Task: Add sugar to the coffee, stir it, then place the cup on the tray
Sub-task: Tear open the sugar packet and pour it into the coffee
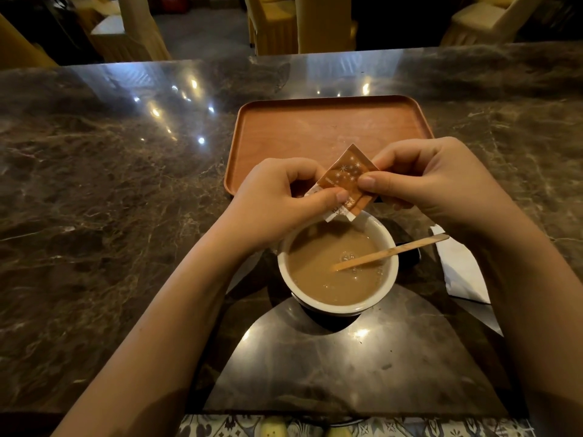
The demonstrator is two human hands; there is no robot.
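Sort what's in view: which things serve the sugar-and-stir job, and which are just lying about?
In use: sugar packet, pinched by left hand and right hand; cup of coffee; stirrer resting in it; tray, bare.

Lying about: napkin right of the cup; chairs behind the counter.

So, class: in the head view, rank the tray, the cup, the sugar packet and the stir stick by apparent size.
1. Tray
2. Cup
3. and 4. Stir stick and sugar packet: unsure; the stick is longer, the packet broader and partly covered by both hands.
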